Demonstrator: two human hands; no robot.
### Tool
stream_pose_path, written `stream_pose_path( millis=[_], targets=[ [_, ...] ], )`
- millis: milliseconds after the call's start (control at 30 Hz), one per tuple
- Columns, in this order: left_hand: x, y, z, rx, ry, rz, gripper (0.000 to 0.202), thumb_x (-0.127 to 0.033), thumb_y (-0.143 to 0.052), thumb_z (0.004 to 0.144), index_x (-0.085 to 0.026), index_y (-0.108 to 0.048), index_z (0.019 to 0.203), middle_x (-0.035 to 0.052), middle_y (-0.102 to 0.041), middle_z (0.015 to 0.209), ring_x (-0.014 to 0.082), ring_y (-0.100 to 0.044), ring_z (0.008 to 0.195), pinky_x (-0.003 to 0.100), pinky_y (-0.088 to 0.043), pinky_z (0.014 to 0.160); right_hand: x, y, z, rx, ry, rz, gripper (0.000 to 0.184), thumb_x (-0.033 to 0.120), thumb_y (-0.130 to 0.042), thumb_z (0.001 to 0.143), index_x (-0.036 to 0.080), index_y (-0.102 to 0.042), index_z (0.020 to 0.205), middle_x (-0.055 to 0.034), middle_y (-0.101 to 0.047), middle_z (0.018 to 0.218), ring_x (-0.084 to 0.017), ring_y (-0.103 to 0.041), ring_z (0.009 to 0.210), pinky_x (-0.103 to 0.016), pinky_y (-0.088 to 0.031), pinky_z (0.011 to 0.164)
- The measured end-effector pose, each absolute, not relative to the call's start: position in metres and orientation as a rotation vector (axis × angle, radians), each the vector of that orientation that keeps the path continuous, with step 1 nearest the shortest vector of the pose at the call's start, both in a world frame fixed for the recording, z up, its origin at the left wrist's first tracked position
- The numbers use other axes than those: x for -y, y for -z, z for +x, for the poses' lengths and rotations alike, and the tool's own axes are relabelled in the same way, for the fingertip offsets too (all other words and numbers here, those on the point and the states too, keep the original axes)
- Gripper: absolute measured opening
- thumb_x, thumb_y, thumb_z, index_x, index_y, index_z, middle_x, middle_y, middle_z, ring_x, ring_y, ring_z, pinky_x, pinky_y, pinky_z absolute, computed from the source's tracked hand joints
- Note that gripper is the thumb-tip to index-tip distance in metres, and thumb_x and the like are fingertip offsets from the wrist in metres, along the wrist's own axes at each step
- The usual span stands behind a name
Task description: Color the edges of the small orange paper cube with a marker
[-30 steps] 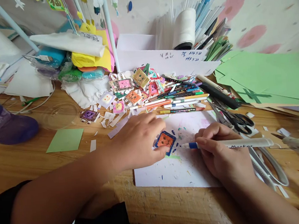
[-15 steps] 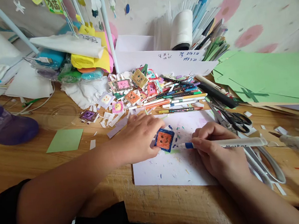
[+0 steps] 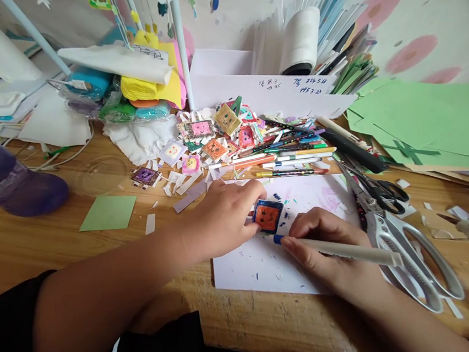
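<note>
A small orange square piece with a blue border and a drawn face [image 3: 267,216] lies on a white sheet of paper [image 3: 267,261] on the wooden table. My left hand [image 3: 222,218] pinches the piece at its left edge, thumb and fingers closed on it. My right hand [image 3: 322,250] is closed round a white marker with a blue tip [image 3: 345,249]; the tip touches the piece's lower right corner.
Behind the sheet lies a heap of several small coloured face squares [image 3: 210,139] and pens [image 3: 286,157]. Large scissors [image 3: 408,253] and black-handled scissors [image 3: 379,187] lie at right, green paper [image 3: 428,118] beyond. A green square [image 3: 108,212] and a purple object [image 3: 6,181] sit left.
The marker tip has come in from the right to the piece's lower corner, my right hand shifting left and down. My left hand has kept hold of the piece and turned it slightly.
</note>
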State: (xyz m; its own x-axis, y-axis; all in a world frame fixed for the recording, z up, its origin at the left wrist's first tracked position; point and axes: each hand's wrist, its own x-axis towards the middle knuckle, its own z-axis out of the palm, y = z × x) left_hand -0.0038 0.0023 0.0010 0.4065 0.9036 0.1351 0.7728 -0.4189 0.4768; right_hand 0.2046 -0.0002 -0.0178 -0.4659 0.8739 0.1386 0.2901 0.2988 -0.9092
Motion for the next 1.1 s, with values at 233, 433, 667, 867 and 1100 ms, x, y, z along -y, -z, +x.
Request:
stream_pose_path(
  millis=[233, 433, 667, 867, 1100],
  targets=[
    [-0.0015, -0.0015, -0.0017, -1.451, -0.536, 2.327, 0.026, -0.016, -0.058, 0.075, -0.019, -0.047, 0.098, 0.0049, -0.067, 0.095, 0.0243, -0.061, 0.092, 0.038, -0.043, 0.081, 0.0053, 0.0149, 0.1977, 1.976, -1.092, -1.107, 0.017, 0.030, -0.066, 0.080, 0.022, -0.053, 0.071, 0.0023, -0.056, 0.056, -0.010, -0.044, 0.047, -0.023, -0.031, 0.041],
    [-0.0012, -0.0038, -0.0017, -1.459, -0.506, 2.340, 0.024, -0.015, -0.058, 0.075, -0.018, -0.048, 0.097, 0.0049, -0.066, 0.094, 0.0240, -0.060, 0.090, 0.037, -0.043, 0.080, 0.0068, 0.0158, 0.1969, 1.957, -1.080, -1.087, 0.017, 0.029, -0.066, 0.079, 0.022, -0.054, 0.070, 0.0006, -0.061, 0.063, -0.010, -0.048, 0.049, -0.023, -0.032, 0.043],
    [-0.0016, -0.0041, -0.0014, -1.460, -0.488, 2.339, 0.023, -0.016, -0.058, 0.076, -0.018, -0.048, 0.097, 0.0051, -0.066, 0.093, 0.0240, -0.060, 0.090, 0.037, -0.042, 0.080, 0.0046, 0.0196, 0.2002, 1.975, -1.073, -1.072, 0.016, 0.028, -0.066, 0.079, 0.022, -0.054, 0.070, 0.0009, -0.060, 0.061, -0.010, -0.047, 0.048, -0.023, -0.033, 0.043],
    [-0.0018, -0.0048, -0.0011, -1.464, -0.468, 2.326, 0.024, -0.016, -0.058, 0.076, -0.018, -0.048, 0.097, 0.0049, -0.066, 0.093, 0.0244, -0.060, 0.092, 0.038, -0.042, 0.082, 0.0023, 0.0206, 0.2033, 2.023, -1.065, -1.057, 0.016, 0.028, -0.065, 0.080, 0.022, -0.053, 0.071, 0.0014, -0.057, 0.059, -0.010, -0.047, 0.047, -0.022, -0.034, 0.041],
    [-0.0021, -0.0038, -0.0015, -1.466, -0.471, 2.317, 0.023, -0.018, -0.058, 0.076, -0.019, -0.048, 0.096, 0.0046, -0.065, 0.092, 0.0242, -0.060, 0.093, 0.038, -0.042, 0.082, 0.0015, 0.0177, 0.2034, 2.024, -1.050, -1.059, 0.017, 0.027, -0.065, 0.080, 0.022, -0.052, 0.070, 0.0026, -0.054, 0.055, -0.010, -0.045, 0.044, -0.022, -0.034, 0.039]
  ],
)
